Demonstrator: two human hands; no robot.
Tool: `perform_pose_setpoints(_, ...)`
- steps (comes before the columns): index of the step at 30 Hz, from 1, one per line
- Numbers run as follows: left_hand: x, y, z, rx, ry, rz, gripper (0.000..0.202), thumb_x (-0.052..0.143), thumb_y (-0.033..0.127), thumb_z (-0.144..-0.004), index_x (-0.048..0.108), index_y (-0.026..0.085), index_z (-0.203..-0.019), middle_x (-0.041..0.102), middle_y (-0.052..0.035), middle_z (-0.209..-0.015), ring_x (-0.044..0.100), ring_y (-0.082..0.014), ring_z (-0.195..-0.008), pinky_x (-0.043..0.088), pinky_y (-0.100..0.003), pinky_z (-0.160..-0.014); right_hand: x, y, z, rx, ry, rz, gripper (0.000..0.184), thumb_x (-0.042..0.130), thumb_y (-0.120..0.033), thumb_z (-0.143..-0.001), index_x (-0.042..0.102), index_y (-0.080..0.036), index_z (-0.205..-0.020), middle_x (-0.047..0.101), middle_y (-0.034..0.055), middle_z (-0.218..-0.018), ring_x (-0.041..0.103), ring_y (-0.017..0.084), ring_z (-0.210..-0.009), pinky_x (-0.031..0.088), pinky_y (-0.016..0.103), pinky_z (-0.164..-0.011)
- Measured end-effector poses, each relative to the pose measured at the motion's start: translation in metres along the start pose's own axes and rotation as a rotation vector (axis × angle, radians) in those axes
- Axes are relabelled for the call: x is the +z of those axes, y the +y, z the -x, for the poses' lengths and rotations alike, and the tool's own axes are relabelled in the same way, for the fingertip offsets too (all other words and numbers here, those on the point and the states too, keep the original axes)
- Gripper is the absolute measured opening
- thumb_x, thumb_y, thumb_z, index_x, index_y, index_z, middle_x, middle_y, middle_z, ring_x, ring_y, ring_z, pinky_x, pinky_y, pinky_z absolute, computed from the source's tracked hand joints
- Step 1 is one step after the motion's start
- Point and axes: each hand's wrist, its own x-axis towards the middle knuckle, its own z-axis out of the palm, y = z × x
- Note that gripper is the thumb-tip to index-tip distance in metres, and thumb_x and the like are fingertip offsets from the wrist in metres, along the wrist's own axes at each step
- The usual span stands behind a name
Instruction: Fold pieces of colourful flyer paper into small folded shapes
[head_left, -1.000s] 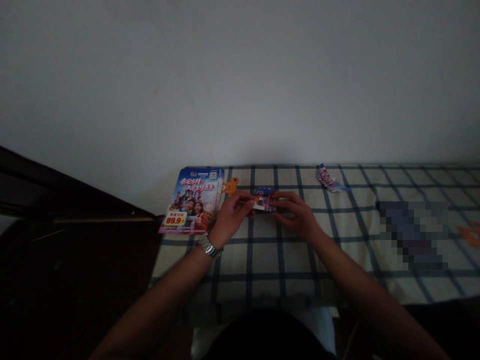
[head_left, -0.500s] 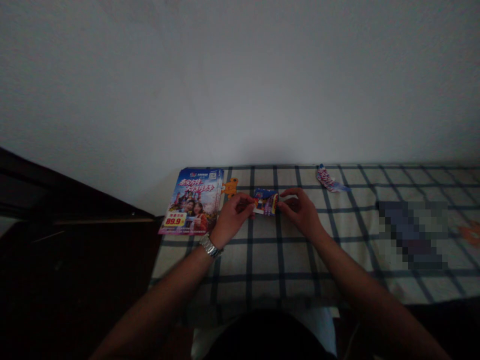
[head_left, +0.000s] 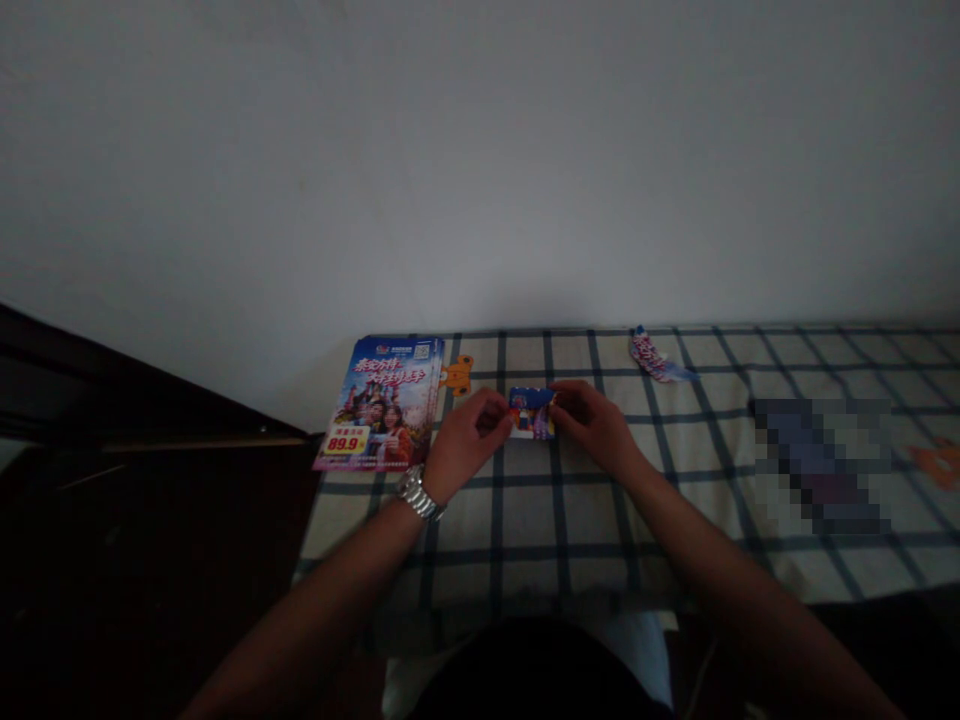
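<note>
A small printed paper [head_left: 531,414], blue at the top with a colourful picture below, is between my two hands over the checked cloth. It looks like a folded flyer. My left hand [head_left: 471,432], with a metal watch [head_left: 420,493] on its wrist, pinches the paper's left edge between thumb and fingers. At the right edge, my right hand [head_left: 589,418] grips it with thumb and forefinger. To the left lies a stack of glossy flyers [head_left: 386,400] in blue and pink, printed "89.9".
The checked cloth [head_left: 525,510] covers a table against a pale wall [head_left: 480,160]. A crumpled or pleated blue, white and red piece [head_left: 651,358] lies at the back right. Farther right is a blurred-out dark flat object [head_left: 817,465]. Orange bear prints mark the cloth.
The paper now looks flatter; its right part was curled before. My right hand has shifted slightly left, its fingers now over the paper's right edge. The view has moved a little.
</note>
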Motion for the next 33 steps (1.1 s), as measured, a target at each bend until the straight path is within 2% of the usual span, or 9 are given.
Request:
perform_pose_setpoints(3,-0.0019,0.0027,0.0,0.044,0.033,-0.146,0.014,0.064,0.036,-0.094,0.063,0.022,-0.099,0.068,-0.0008,-0.085,0.065,-0.0166,-0.074,0.05,-0.028,-0.068,0.0002,-0.0015,0.0002,-0.016,-0.036,0.015,0.032,0.067,-0.037,-0.093,0.063,-0.026,-0.122,0.073,0.0034,-0.098,0.072,0.02,-0.091,0.06,0.036,-0.084)
perform_pose_setpoints(8,-0.002,0.0012,0.0009,0.065,0.041,-0.236,0.013,0.066,0.035,-0.093,0.063,0.023,-0.099,0.065,0.0003,-0.08,0.061,-0.0166,-0.07,0.045,-0.027,-0.063,0.001,-0.0025,0.0002,-0.019,-0.057,0.026,0.03,0.065,-0.033,-0.093,0.063,-0.026,-0.122,0.073,0.0039,-0.101,0.071,0.021,-0.093,0.059,0.037,-0.085)
perform_pose_setpoints(12,-0.003,0.0025,0.0023,0.05,0.052,-0.294,0.019,0.065,0.036,-0.094,0.062,0.025,-0.11,0.067,0.0008,-0.084,0.062,-0.0167,-0.071,0.046,-0.028,-0.065,0.0004,-0.0048,0.0007,-0.015,-0.055,0.022,0.029,0.065,-0.031,-0.093,0.063,-0.025,-0.122,0.073,0.0037,-0.099,0.071,0.02,-0.091,0.059,0.036,-0.084)
perform_pose_setpoints(14,-0.0044,0.0041,0.0023,0.081,0.084,-0.336,0.024,0.066,0.036,-0.094,0.061,0.025,-0.115,0.067,-0.0016,-0.094,0.064,-0.0183,-0.079,0.051,-0.031,-0.072,0.0,-0.0064,0.0012,-0.028,-0.063,0.033,0.028,0.064,-0.031,-0.093,0.064,-0.025,-0.121,0.073,0.004,-0.1,0.071,0.02,-0.091,0.059,0.036,-0.084)
perform_pose_setpoints(17,-0.0059,0.0059,0.0016,0.182,0.12,-0.377,0.031,0.069,0.034,-0.093,0.061,0.025,-0.12,0.062,-0.0069,-0.12,0.064,-0.0236,-0.107,0.053,-0.039,-0.094,-0.0001,-0.0081,0.0021,-0.053,-0.09,0.068,0.027,0.062,-0.03,-0.094,0.066,-0.025,-0.12,0.073,0.004,-0.099,0.07,0.02,-0.089,0.058,0.035,-0.081)
perform_pose_setpoints(20,-0.0044,0.0055,0.0008,0.259,0.042,-0.366,0.038,0.072,0.033,-0.091,0.059,0.026,-0.125,0.059,-0.008,-0.133,0.056,-0.027,-0.126,0.047,-0.045,-0.109,0.0002,-0.0073,0.0025,-0.08,-0.106,0.103,0.027,0.06,-0.029,-0.094,0.066,-0.025,-0.12,0.073,0.0038,-0.1,0.07,0.02,-0.091,0.057,0.035,-0.082)
perform_pose_setpoints(25,0.0013,0.0017,0.0003,0.265,-0.079,-0.349,0.033,0.069,0.034,-0.094,0.06,0.026,-0.124,0.063,-0.0067,-0.121,0.06,-0.0256,-0.116,0.05,-0.043,-0.103,0.0004,-0.0053,0.0023,-0.111,-0.141,0.111,0.028,0.058,-0.028,-0.095,0.066,-0.026,-0.122,0.073,0.0042,-0.102,0.07,0.021,-0.094,0.056,0.036,-0.084)
perform_pose_setpoints(30,0.0027,-0.0011,-0.0001,0.258,-0.065,-0.362,0.032,0.069,0.035,-0.095,0.061,0.025,-0.124,0.063,-0.0062,-0.12,0.06,-0.025,-0.114,0.05,-0.042,-0.101,0.001,-0.0077,0.0022,-0.109,-0.111,0.146,0.031,0.059,-0.033,-0.096,0.064,-0.026,-0.126,0.071,0.0029,-0.095,0.068,0.019,-0.084,0.055,0.033,-0.076)
perform_pose_setpoints(33,0.0029,-0.0007,0.0001,0.237,-0.047,-0.369,0.031,0.069,0.037,-0.094,0.063,0.025,-0.122,0.063,-0.0061,-0.117,0.061,-0.0253,-0.112,0.051,-0.041,-0.099,0.003,-0.0066,0.0018,-0.097,-0.051,0.159,0.027,0.062,-0.036,-0.096,0.064,-0.026,-0.121,0.071,0.0026,-0.092,0.068,0.019,-0.082,0.056,0.033,-0.075)
